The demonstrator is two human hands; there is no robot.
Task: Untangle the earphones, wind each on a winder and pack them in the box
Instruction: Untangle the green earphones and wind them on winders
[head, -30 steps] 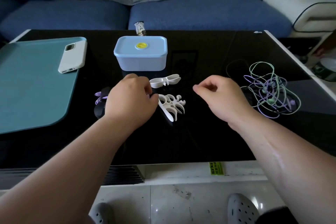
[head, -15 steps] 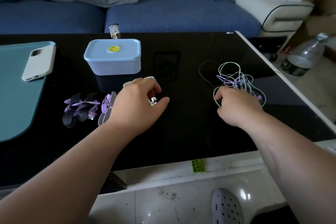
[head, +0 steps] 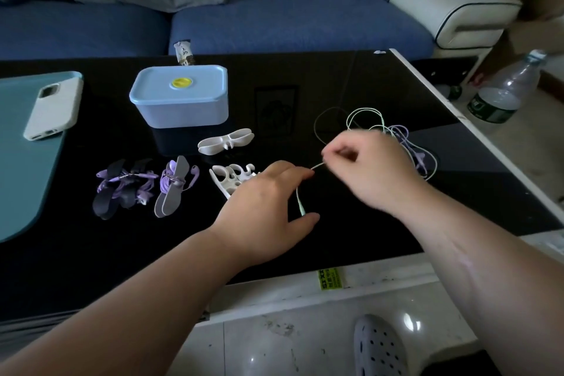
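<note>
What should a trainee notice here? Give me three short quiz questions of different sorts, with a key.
1. True or false: the blue box has its lid on.
2. What does the right hand pinch? A) the green earphone cable B) a phone C) a bottle
3. How many white winders carry no cable?

Key: 1 true; 2 A; 3 two.
</note>
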